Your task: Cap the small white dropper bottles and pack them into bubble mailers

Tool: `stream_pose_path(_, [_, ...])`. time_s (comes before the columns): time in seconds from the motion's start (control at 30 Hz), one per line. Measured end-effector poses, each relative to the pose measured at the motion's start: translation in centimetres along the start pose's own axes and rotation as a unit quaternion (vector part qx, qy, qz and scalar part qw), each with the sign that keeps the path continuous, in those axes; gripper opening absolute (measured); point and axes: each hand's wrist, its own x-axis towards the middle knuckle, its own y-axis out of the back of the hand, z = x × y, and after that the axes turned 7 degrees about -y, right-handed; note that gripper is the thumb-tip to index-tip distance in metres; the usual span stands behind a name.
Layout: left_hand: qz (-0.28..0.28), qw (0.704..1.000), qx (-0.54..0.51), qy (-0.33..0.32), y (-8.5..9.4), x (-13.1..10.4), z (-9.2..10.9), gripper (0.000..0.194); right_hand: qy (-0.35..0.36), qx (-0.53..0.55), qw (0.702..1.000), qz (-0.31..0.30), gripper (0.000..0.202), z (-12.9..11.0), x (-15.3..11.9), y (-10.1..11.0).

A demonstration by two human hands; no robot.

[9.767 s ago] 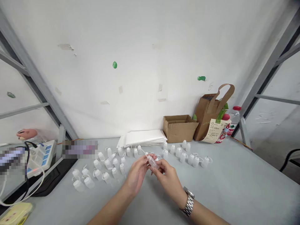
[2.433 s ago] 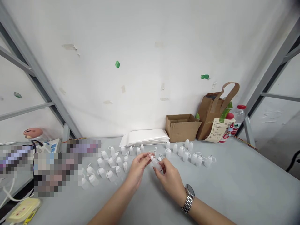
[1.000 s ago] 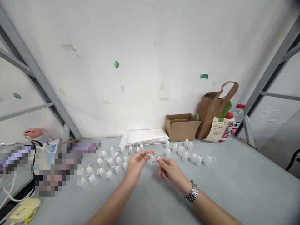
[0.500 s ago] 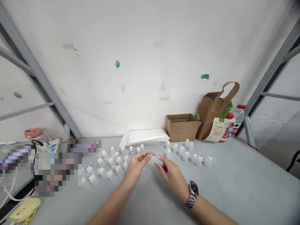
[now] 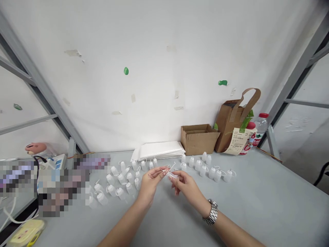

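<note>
Over the middle of the table, my left hand [image 5: 149,183] pinches the cap end of a small translucent squeeze bottle [image 5: 173,175]. A thin pale strip sticks up from between its fingertips. My right hand [image 5: 189,190], with a metal watch band at the wrist, grips the body of the same bottle, which lies tilted between the two hands. Fingers cover much of the cap. Similar small bottles [image 5: 119,192] with looped cap straps stand in several rows to the left. Another group of such bottles [image 5: 197,165] stands beyond my right hand.
White flat sheets [image 5: 160,150] are stacked against the wall beside an open cardboard box [image 5: 199,145]. A brown paper bag [image 5: 227,120] and a red-capped plastic bottle [image 5: 262,125] stand at the back right. A yellow case [image 5: 28,231] and cables lie at the left.
The bottle has turned between my hands, and the thin strip now points up to the right instead of down to the left. My right wrist has rolled, hiding the watch face.
</note>
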Motion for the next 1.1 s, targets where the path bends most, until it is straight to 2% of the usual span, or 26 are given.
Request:
stream_pose_path(0.07, [0.0,1.0,0.007,0.004,0.1,0.09,0.03,0.03,0.02,0.007,1.0,0.021,0.05,0.15,0.04,-0.02])
stream_pose_path(0.1, [-0.005,1.0,0.011,0.004,0.19,0.15,0.05,0.029,0.012,0.02,1.0,0.012,0.048,0.08,-0.02,0.01])
stream_pose_path(0.17, [-0.029,0.999,0.016,0.002,0.38,0.25,0.13,0.028,-0.043,0.061,0.996,-0.054,0.045,-0.23,-0.24,0.13])
stream_pose_path(0.23, [-0.06,0.998,0.013,0.007,0.48,0.31,0.21,0.028,-0.115,0.102,0.978,-0.137,0.048,-0.52,-0.42,0.25])
stream_pose_path(0.3, [-0.078,0.997,0.004,0.019,0.48,0.3,0.27,0.028,-0.15,0.12,0.966,-0.172,0.055,-0.59,-0.47,0.28])
stream_pose_path(0.37, [-0.068,0.997,0.002,0.02,0.44,0.29,0.29,0.029,-0.127,0.106,0.977,-0.137,0.056,-0.5,-0.37,0.19])
stream_pose_path(0.5, [-0.018,1.0,0.01,0.001,0.52,0.41,0.33,0.029,-0.039,0.049,0.998,-0.008,0.053,-0.35,-0.08,-0.02])
stream_pose_path(0.57, [-0.018,1.0,0.005,0.002,0.58,0.48,0.43,0.031,-0.019,0.038,0.999,0.014,0.052,-0.37,-0.07,0.02])
stream_pose_path(0.63, [-0.028,1.0,0.004,0.001,0.58,0.49,0.57,0.031,-0.037,0.059,0.997,-0.029,0.047,-0.42,-0.17,0.18])
stream_pose_path(0.73, [-0.036,0.999,0.016,-0.011,0.5,0.42,0.74,0.029,-0.107,0.096,0.978,-0.15,0.048,-0.51,-0.38,0.4])
stream_pose_path(0.77, [-0.035,0.999,0.021,-0.016,0.48,0.4,0.75,0.028,-0.116,0.093,0.975,-0.164,0.05,-0.52,-0.41,0.41])
stream_pose_path(0.8, [-0.031,0.999,0.024,-0.021,0.47,0.38,0.74,0.027,-0.108,0.078,0.979,-0.157,0.05,-0.52,-0.41,0.37])
stream_pose_path(0.93, [-0.012,0.999,0.022,-0.027,0.52,0.4,0.55,0.028,0.008,0.001,0.999,-0.031,0.047,-0.35,-0.23,0.1])
stream_pose_path(0.97, [-0.013,0.999,0.021,-0.025,0.53,0.4,0.52,0.029,0.019,-0.006,1.0,-0.022,0.046,-0.31,-0.19,0.1])
stream_pose_path(1.03, [-0.022,0.999,0.022,-0.021,0.51,0.35,0.54,0.03,-0.003,0.014,0.998,-0.062,0.045,-0.32,-0.18,0.26])
stream_pose_path(1.1, [-0.028,0.999,0.03,-0.025,0.43,0.26,0.68,0.029,-0.043,0.065,0.988,-0.134,0.045,-0.43,-0.23,0.53])
